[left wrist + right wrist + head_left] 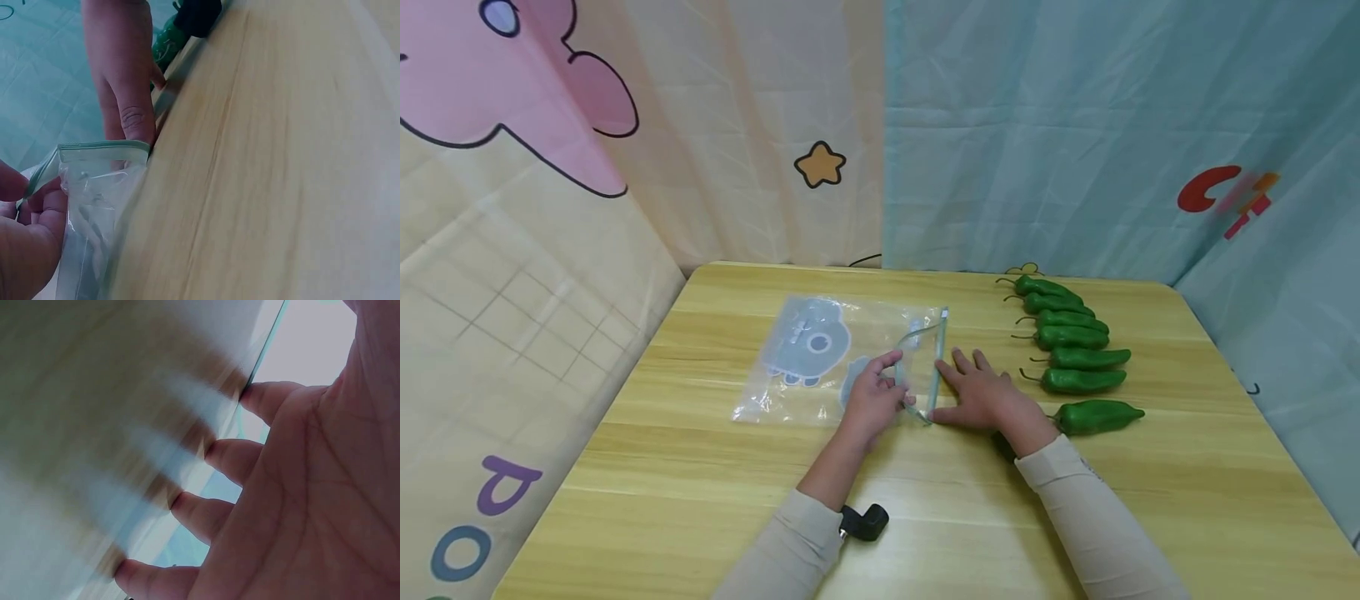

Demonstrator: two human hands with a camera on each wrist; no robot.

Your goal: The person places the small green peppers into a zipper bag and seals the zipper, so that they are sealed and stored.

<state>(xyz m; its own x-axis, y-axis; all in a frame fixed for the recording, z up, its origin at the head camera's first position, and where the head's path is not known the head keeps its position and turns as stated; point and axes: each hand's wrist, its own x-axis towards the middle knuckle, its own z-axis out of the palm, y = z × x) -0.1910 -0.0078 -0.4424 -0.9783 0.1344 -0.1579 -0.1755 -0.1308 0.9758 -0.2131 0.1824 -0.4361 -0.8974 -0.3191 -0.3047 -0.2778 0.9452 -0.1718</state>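
A clear zip-top plastic bag (880, 321) with printed cartoon shapes lies flat on the wooden table, its mouth toward the right. My left hand (872, 404) pinches the upper lip of the mouth, lifting it so that the green zip edge (103, 145) bows away from the lower one. Opposite it, my right hand (985, 396) has its fingers spread, with thumb and fingertips at the lower zip edge. In the right wrist view the fingertips (222, 453) press on the tabletop, palm raised.
Several green peppers (1071, 337) lie in a column at the table's right side, stems to the left. The nearest pepper (1097, 416) is close beside my right wrist. A black wrist device (867, 522) sits by the left sleeve. Curtains (1037, 150) stand behind the table (700, 500).
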